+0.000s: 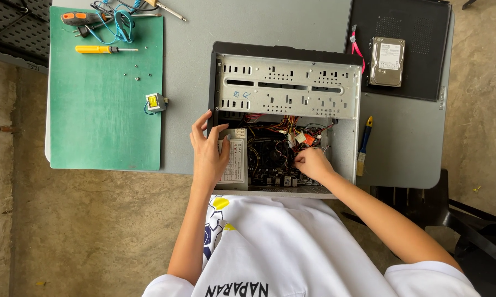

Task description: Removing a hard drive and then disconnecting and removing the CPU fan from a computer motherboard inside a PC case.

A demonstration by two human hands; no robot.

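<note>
An open desktop computer case (287, 88) lies on its side on the grey table (187, 66), showing its metal drive cage, circuit board and coloured wires (292, 132). My left hand (208, 148) grips the case's left wall next to the power supply unit (236, 160), fingers curled over the edge. My right hand (311, 163) reaches down inside the case, fingertips among the wires and connectors above the board; what they pinch is hidden.
A green mat (105, 110) at left carries a yellow screwdriver (102, 49), an orange-handled tool (83, 18), blue cable, tiny screws and a small transformer (155, 102). The black side panel (410, 33) at right bears a hard drive (387, 61). A brush (364, 146) lies beside the case.
</note>
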